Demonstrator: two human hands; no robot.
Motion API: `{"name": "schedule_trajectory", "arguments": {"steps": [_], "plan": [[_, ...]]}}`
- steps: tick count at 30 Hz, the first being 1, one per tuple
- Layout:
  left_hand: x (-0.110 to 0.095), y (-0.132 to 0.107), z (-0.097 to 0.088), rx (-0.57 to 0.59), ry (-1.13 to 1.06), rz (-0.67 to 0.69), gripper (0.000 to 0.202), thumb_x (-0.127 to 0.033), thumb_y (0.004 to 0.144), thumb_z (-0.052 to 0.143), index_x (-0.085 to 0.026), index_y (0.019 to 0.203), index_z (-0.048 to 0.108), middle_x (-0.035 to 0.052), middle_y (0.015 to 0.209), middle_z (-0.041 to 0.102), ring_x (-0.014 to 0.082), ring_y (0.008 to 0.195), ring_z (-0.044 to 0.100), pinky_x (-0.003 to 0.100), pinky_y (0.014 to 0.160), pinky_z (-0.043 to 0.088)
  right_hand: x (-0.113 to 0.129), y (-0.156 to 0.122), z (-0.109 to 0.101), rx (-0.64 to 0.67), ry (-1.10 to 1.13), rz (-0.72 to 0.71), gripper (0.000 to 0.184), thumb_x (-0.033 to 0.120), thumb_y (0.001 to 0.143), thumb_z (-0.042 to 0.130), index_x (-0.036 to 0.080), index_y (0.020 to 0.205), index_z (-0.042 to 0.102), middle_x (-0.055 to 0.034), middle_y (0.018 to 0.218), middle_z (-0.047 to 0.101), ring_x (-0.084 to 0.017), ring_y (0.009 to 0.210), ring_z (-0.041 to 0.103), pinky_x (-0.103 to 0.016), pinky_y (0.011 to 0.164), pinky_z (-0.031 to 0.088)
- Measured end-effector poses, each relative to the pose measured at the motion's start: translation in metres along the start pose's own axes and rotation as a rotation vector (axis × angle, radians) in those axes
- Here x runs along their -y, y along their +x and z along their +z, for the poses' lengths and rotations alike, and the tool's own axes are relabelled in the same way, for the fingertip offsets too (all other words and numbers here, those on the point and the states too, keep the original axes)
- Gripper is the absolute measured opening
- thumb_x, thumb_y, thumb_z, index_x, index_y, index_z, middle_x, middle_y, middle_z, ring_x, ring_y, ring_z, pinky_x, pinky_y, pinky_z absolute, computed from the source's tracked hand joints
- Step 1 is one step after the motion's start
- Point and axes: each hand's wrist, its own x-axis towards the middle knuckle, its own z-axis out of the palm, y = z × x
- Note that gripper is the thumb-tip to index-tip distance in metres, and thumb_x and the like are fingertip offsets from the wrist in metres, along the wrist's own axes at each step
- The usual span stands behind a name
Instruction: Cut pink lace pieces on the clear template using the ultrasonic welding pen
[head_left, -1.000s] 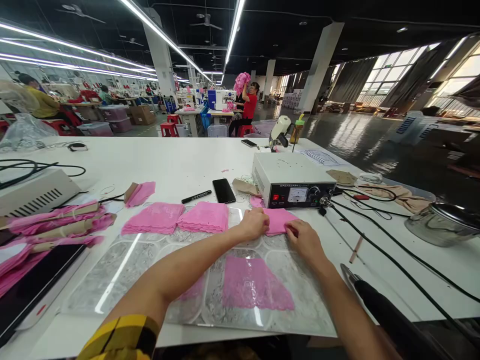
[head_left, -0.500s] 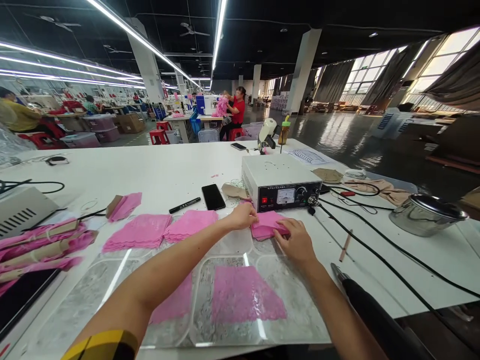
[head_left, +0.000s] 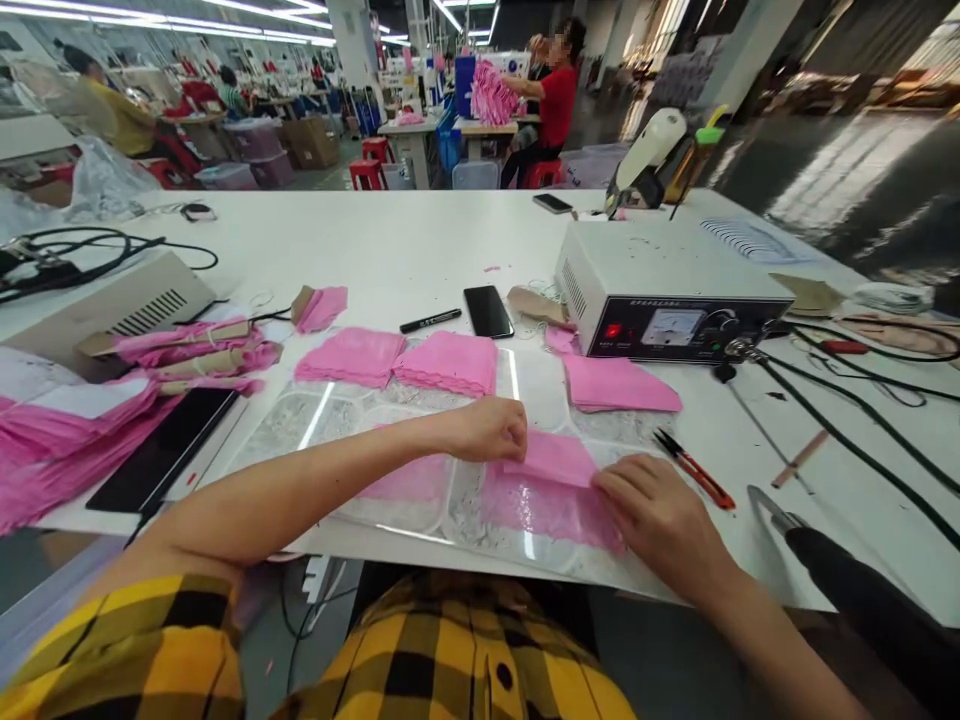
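Observation:
Between both hands hangs a pink fabric piece [head_left: 551,458], its upper part above another pink piece [head_left: 551,510] that lies flat on a clear plastic sheet [head_left: 469,500]. My left hand [head_left: 491,430] pinches the left end of the held piece. With closed fingers, my right hand [head_left: 660,505] grips its right end. Behind them a stack of pink pieces [head_left: 622,384] sits before a grey control box [head_left: 675,290]. Two more pink stacks, a left one [head_left: 351,356] and a middle one [head_left: 448,362], rest farther left. Another flat pink piece [head_left: 409,478] shows partly under my left forearm.
Orange-handled thread snips [head_left: 694,470] and a black-handled tool with a metal tip [head_left: 832,570] lie at the right, near black cables [head_left: 862,450]. A phone [head_left: 487,312] and a marker [head_left: 430,320] lie behind the stacks. A person in red [head_left: 559,100] sits beyond the table.
Both hands have come from the right-hand stack toward the table's front edge, carrying a pink piece over the flat one. The view has tilted down, and the snips now show.

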Motion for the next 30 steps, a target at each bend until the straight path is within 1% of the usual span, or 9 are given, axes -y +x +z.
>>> {"name": "schedule_trajectory", "arguments": {"steps": [1,3,5,8,12,20,26,30], "plan": [[-0.001,-0.009,0.007,0.008,0.002,0.006,0.012,-0.011,0.079,0.067,-0.017,0.07,0.073,0.0007,0.09,0.063,0.0121,0.078,0.061,0.021,0.073,0.046,0.008,-0.002,-0.002,0.008,-0.007,-0.062,0.02,0.011,0.092,0.049,0.02,0.086,0.066,-0.0045,0.079,0.067,-0.018,0.08,0.056,-0.033,0.076,0.044],[-0.002,-0.023,0.019,0.012,0.012,0.019,0.013,-0.009,0.078,0.068,-0.016,0.069,0.072,0.001,0.088,0.063,0.0131,0.08,0.06,0.023,0.075,0.045,0.021,-0.005,-0.005,0.009,-0.004,-0.126,0.02,0.007,0.09,0.049,0.019,0.089,0.065,-0.0052,0.082,0.068,-0.018,0.084,0.056,-0.033,0.077,0.045],[-0.003,-0.031,0.028,0.004,0.027,0.033,0.013,-0.008,0.078,0.069,-0.016,0.068,0.071,0.0012,0.087,0.062,0.0145,0.084,0.06,0.025,0.079,0.044,0.028,-0.007,-0.005,0.022,0.008,-0.146,0.018,0.006,0.089,0.051,0.017,0.091,0.065,-0.0058,0.083,0.067,-0.019,0.085,0.056,-0.033,0.078,0.045],[-0.004,-0.036,0.035,-0.007,0.046,0.052,0.015,-0.008,0.08,0.068,-0.015,0.068,0.07,0.0016,0.088,0.062,0.0165,0.089,0.059,0.03,0.087,0.041,0.032,-0.009,-0.007,0.047,0.024,-0.158,0.018,0.004,0.088,0.052,0.016,0.093,0.065,-0.0058,0.083,0.067,-0.019,0.086,0.056,-0.033,0.079,0.046],[-0.003,-0.039,0.04,-0.02,0.06,0.077,0.017,-0.01,0.084,0.066,-0.016,0.068,0.069,0.0019,0.09,0.062,0.017,0.092,0.058,0.033,0.092,0.038,0.033,-0.01,-0.01,0.068,0.056,-0.155,0.02,0.006,0.089,0.051,0.018,0.095,0.065,-0.0055,0.083,0.067,-0.019,0.086,0.057,-0.032,0.077,0.046],[-0.001,-0.042,0.045,-0.049,0.07,0.11,0.019,-0.01,0.086,0.065,-0.016,0.068,0.068,0.0013,0.09,0.061,0.0162,0.092,0.058,0.032,0.091,0.037,0.036,-0.012,-0.012,0.127,0.168,-0.041,0.021,0.008,0.09,0.053,0.02,0.1,0.065,-0.0043,0.085,0.067,-0.017,0.084,0.058,-0.031,0.075,0.048],[0.0,-0.042,0.045,-0.046,0.077,0.111,0.018,-0.011,0.086,0.065,-0.016,0.07,0.069,0.0021,0.092,0.061,0.0161,0.093,0.058,0.032,0.092,0.036,0.039,-0.013,-0.013,0.133,0.197,0.001,0.019,0.009,0.09,0.053,0.02,0.099,0.065,-0.0054,0.086,0.068,-0.018,0.083,0.059,-0.032,0.075,0.049],[0.001,-0.043,0.045,-0.047,0.082,0.11,0.017,-0.011,0.086,0.064,-0.016,0.071,0.069,0.0027,0.093,0.062,0.0163,0.093,0.057,0.032,0.092,0.036,0.04,-0.012,-0.014,0.136,0.204,0.018,0.02,0.01,0.09,0.052,0.021,0.099,0.066,-0.0047,0.085,0.068,-0.017,0.082,0.06,-0.032,0.073,0.05]]}}
